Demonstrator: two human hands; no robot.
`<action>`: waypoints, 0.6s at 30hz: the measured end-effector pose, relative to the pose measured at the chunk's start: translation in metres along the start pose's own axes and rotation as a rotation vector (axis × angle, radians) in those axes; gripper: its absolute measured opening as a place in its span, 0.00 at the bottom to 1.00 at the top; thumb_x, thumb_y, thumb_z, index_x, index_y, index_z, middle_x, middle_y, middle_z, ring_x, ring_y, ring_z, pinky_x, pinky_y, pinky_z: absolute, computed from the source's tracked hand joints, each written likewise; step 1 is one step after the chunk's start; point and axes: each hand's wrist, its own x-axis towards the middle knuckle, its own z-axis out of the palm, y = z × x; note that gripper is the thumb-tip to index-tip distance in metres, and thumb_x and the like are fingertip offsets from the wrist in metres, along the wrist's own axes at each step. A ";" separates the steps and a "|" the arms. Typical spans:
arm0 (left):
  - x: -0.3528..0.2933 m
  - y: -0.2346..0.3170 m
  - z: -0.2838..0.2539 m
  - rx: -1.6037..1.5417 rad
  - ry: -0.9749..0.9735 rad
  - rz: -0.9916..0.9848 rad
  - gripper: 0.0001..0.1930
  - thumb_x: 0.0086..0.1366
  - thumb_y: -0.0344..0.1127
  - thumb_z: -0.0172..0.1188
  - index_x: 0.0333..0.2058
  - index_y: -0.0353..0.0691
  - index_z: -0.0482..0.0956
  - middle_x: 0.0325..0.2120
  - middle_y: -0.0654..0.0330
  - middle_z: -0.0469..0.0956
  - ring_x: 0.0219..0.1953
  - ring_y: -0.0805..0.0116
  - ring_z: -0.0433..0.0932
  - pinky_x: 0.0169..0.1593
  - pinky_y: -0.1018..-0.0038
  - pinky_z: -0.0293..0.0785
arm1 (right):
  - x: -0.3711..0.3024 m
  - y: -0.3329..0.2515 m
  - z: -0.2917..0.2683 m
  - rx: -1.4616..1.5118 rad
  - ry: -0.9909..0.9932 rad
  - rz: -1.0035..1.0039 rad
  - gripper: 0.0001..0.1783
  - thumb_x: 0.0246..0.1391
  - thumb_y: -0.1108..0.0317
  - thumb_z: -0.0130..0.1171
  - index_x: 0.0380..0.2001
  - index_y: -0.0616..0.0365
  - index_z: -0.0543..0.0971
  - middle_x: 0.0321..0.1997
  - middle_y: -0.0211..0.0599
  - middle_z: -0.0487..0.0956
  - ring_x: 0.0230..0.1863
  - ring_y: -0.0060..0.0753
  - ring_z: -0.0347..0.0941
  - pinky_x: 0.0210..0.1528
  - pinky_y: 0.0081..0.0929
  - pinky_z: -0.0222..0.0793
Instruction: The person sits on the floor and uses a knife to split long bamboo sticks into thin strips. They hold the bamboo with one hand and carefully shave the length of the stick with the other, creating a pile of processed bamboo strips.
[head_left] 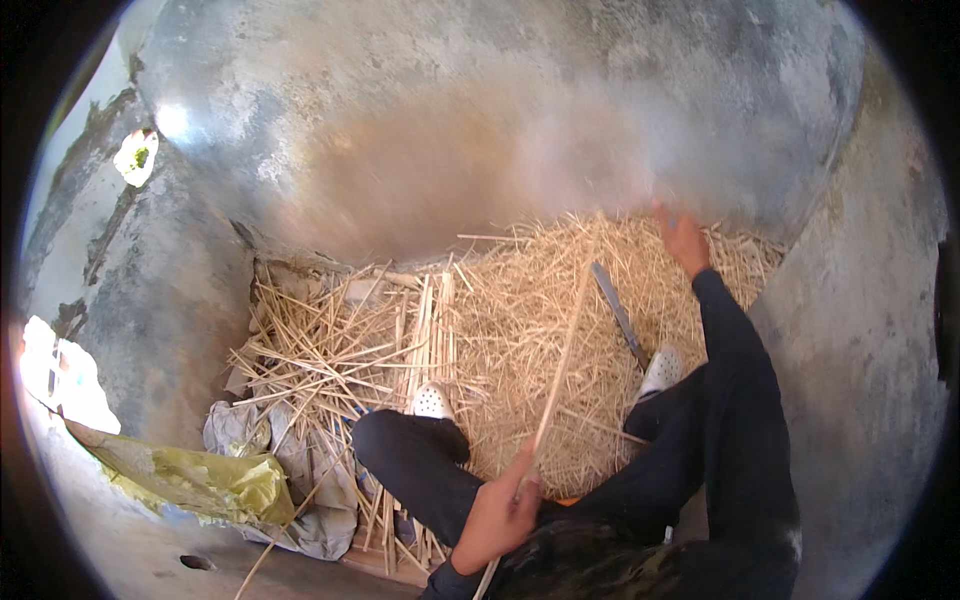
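My left hand [500, 515] is closed around a long, pale wooden stick [563, 385], low in front of my lap. The stick slants up and away, its far end over a heap of shavings [520, 330]. My right hand [683, 242] is stretched out past the far part of the heap, fingers extended and a little blurred, with nothing visible in it. Between my legs and that hand, a long-bladed knife [620, 315] lies on the shavings, its handle end beside my right shoe [661, 370].
Several loose sticks [325, 350] lie crisscrossed at the left, beside a row of straighter ones [430, 335]. A yellow-green plastic sheet [215, 480] and a grey sack [325, 505] lie nearer at the left. A concrete wall [450, 110] rises behind the heap.
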 end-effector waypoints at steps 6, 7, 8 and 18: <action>0.021 0.005 -0.011 -0.740 -0.099 -0.300 0.27 0.71 0.32 0.45 0.66 0.41 0.50 0.16 0.71 0.58 0.17 0.83 0.57 0.20 0.86 0.54 | -0.194 -0.099 -0.024 0.223 -0.342 -0.623 0.36 0.50 0.32 0.49 0.16 0.57 0.79 0.12 0.43 0.72 0.17 0.47 0.71 0.23 0.42 0.66; 0.021 0.009 -0.013 -0.764 -0.134 -0.308 0.27 0.71 0.31 0.45 0.66 0.41 0.50 0.17 0.72 0.58 0.18 0.83 0.57 0.21 0.85 0.54 | -0.207 -0.111 -0.040 0.186 -0.341 -0.745 0.41 0.50 0.28 0.45 0.15 0.59 0.79 0.10 0.42 0.71 0.13 0.47 0.69 0.21 0.40 0.66; 0.019 0.014 -0.011 -0.767 -0.115 -0.288 0.27 0.71 0.30 0.45 0.66 0.40 0.49 0.18 0.72 0.57 0.19 0.83 0.57 0.23 0.85 0.55 | -0.203 -0.110 -0.035 0.170 -0.335 -0.670 0.39 0.49 0.29 0.47 0.15 0.58 0.79 0.10 0.42 0.72 0.14 0.47 0.70 0.22 0.41 0.66; 0.002 0.020 -0.002 -0.563 -0.017 -0.201 0.27 0.70 0.33 0.46 0.65 0.37 0.51 0.24 0.71 0.63 0.23 0.83 0.58 0.26 0.85 0.57 | -0.179 -0.121 -0.014 0.250 -0.327 -0.699 0.46 0.48 0.22 0.38 0.10 0.58 0.77 0.06 0.39 0.68 0.11 0.41 0.68 0.17 0.39 0.62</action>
